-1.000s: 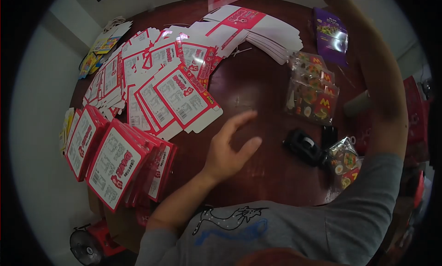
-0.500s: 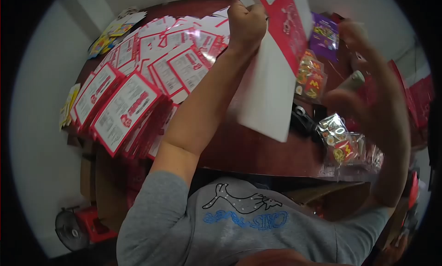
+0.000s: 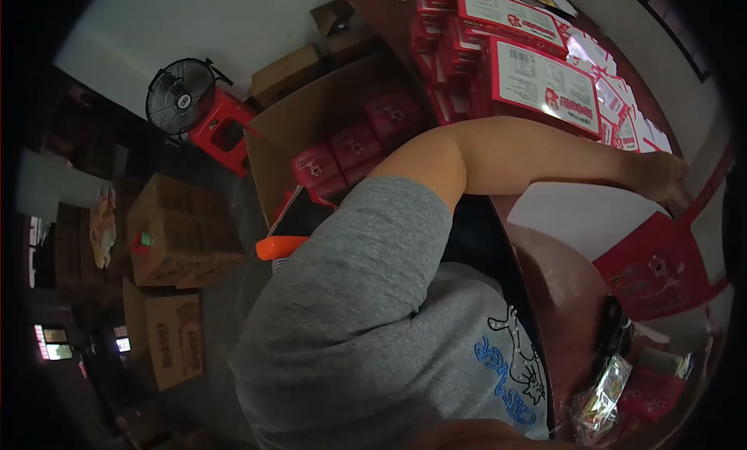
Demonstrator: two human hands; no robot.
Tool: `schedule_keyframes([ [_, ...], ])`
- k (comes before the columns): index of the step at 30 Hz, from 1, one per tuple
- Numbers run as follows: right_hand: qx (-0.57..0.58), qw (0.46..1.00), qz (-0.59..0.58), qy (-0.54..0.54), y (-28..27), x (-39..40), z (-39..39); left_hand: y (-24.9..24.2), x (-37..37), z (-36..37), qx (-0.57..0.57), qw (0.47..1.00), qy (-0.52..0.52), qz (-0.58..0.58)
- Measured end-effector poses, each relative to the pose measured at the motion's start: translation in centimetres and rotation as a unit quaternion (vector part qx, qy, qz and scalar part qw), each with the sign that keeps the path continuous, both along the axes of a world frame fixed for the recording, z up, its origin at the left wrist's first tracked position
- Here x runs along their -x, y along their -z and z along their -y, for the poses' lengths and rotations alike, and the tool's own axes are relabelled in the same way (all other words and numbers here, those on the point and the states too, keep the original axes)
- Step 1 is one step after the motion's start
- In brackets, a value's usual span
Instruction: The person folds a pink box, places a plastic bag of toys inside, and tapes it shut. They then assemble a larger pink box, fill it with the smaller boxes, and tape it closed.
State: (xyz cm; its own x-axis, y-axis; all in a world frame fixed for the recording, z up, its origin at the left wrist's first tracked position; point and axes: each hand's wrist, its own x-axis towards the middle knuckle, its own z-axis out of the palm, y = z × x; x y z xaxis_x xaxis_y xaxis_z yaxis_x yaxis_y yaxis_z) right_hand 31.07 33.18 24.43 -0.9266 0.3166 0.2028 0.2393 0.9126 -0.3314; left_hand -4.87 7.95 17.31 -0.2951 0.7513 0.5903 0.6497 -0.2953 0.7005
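At the right of the head view, my left hand is closed on the upper edge of an unfolded red-and-white carton. A plain white panel of it extends left over the tabletop, and a red printed panel hangs below my fingers. My right forearm shows only as a dark strip at the lower right edge. The right hand cannot be made out there. Close to the carton's lower side lie a black object and clear packets with shiny contents.
Stacked red-and-white boxes stand at the table's far end, with flat printed cartons beside them. An open cardboard box holds red boxes. A fan, a red stool and brown cartons stand on the floor.
The view has swung left, bringing the floor, fan and open cardboard box into sight. My left hand still grips the carton. The right hand, raised and apart from the carton before, no longer shows clearly.
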Motion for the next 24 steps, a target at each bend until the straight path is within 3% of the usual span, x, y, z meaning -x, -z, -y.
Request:
schedule_keyframes([
  [1, 0.001, 1.000, -0.005, -0.007, 0.1, 0.0, -0.3, -0.8, -0.6, 1.7, 0.045, 0.980, 0.041, 0.189],
  [2, 0.004, 1.000, -0.012, -0.013, 0.2, -0.2, -0.6, -0.5, -0.3, 2.0, 0.040, 0.981, 0.036, 0.186],
  [5, 0.015, 0.999, -0.032, -0.019, 0.6, -1.6, -2.0, 0.4, -0.3, 1.9, -0.022, 0.934, 0.181, 0.308],
  [8, 0.029, 0.997, -0.069, -0.010, 0.6, -4.5, -3.8, -0.1, -1.0, 3.4, -0.101, 0.877, 0.317, 0.347],
  [9, 0.030, 0.996, -0.088, -0.006, 0.8, -5.3, -4.2, -0.5, 0.2, 3.7, 0.031, 0.952, 0.231, 0.200],
  [10, 0.032, 0.993, -0.115, 0.002, 1.0, -6.4, -4.3, -0.5, 0.1, 4.3, 0.062, 0.982, 0.147, 0.099],
  [12, 0.013, 0.976, -0.202, 0.075, 1.5, -9.5, -3.5, -1.2, 0.7, 6.4, 0.075, 0.986, -0.062, -0.136],
  [14, -0.053, 0.931, -0.312, 0.184, 2.0, -11.7, -2.6, -3.0, 2.0, 7.7, -0.032, 0.970, -0.203, -0.131],
  [15, 0.062, 0.914, -0.354, 0.189, 2.4, -11.0, -0.4, -4.3, 0.6, 8.7, -0.031, 0.968, -0.182, -0.173],
  [17, 0.221, 0.865, -0.421, 0.164, 2.9, -7.7, 4.5, -2.5, -3.4, 7.3, -0.054, 0.988, -0.111, -0.094],
  [19, 0.321, 0.827, -0.450, 0.106, 3.5, -2.6, 10.0, 3.7, -6.5, 3.0, -0.032, 0.994, 0.012, 0.103],
  [21, 0.299, 0.823, -0.468, 0.118, 4.9, -0.2, 12.0, 6.6, -7.3, -0.7, 0.036, 0.987, 0.021, 0.153],
  [23, 0.393, 0.760, -0.507, 0.103, 6.3, 0.6, 11.7, 7.7, -7.2, -3.2, 0.025, 0.915, 0.080, 0.394],
  [24, 0.390, 0.761, -0.508, 0.104, 5.8, 0.2, 11.7, 7.1, -7.2, -3.6, -0.038, 0.885, 0.092, 0.456],
])
